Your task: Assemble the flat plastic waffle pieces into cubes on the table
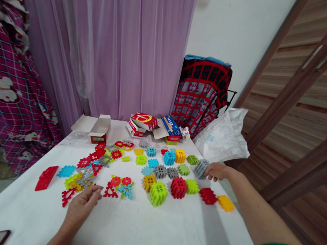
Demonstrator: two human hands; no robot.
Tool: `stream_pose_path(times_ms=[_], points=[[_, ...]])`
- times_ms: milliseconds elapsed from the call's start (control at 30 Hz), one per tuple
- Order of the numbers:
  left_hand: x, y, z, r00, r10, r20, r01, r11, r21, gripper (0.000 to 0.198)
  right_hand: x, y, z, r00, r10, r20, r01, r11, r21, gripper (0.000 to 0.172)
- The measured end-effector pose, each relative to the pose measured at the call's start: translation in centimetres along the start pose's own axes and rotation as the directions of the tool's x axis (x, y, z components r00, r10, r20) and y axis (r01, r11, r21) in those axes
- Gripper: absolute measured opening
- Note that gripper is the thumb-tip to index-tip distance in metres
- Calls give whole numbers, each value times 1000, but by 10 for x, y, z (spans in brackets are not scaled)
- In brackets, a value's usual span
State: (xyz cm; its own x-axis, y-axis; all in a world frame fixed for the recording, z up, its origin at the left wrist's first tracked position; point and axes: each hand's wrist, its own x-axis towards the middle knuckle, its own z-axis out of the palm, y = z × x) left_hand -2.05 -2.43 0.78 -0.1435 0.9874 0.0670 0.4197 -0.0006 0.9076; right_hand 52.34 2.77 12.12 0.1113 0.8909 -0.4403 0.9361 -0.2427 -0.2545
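Observation:
Over at the right side of the table, my right hand [217, 171] has its fingers against a stack of grey notched plastic building pieces [201, 169], gripping its near side. My left hand [83, 204] hovers at the front left, fingers loosely extended and nothing visible in them. It is beside a loose heap of mixed pieces [81, 180] and a red triangular piece [111, 190]. Stacks sorted by colour stand mid-table: lime green [158, 194], red [179, 188], mustard [149, 182], blue [169, 158] and yellow [180, 156].
At the back are an open white-and-red box [100, 130], a red box [144, 121] and a blue box [171, 128]. A white plastic bag [225, 135] leans at the right rear. A red plastic part [46, 178] lies left, and a dark-edged device [1, 237] sits at the front-left corner.

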Motion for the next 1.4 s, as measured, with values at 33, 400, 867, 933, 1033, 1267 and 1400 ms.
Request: stream_pose_path(times_ms=[33, 400, 867, 933, 1033, 1267, 1400], points=[[0, 1, 0, 1000, 2, 0, -2, 1000, 3, 56, 0, -1, 0, 1000, 13, 7, -13, 1000, 3, 15], [-2, 6, 0, 1000, 3, -22, -3, 1000, 11, 59, -1, 0, -17, 999, 38, -23, -40, 992, -116, 14], [-2, 10, 0, 1000, -18, -16, 18, 1000, -3, 53, 13, -20, -19, 968, -144, -204, 0, 818, -575, 83], [-2, 9, 0, 1000, -23, -15, 23, 1000, 1, 53, 14, -21, -18, 968, -152, -202, 17, 835, -550, 80], [-2, 9, 0, 999, -33, -14, 33, 999, 11, 54, 15, -22, -18, 971, -147, -191, 15, 827, -561, 77], [-2, 11, -1, 999, -35, -4, 35, 999, 7, 54, 11, -27, -15, 980, -136, -142, 15, 772, -635, 63], [-3, 13, -1, 999, -41, -8, 41, 999, 12, 53, 11, -27, -14, 981, -140, -133, 25, 775, -632, 63]])
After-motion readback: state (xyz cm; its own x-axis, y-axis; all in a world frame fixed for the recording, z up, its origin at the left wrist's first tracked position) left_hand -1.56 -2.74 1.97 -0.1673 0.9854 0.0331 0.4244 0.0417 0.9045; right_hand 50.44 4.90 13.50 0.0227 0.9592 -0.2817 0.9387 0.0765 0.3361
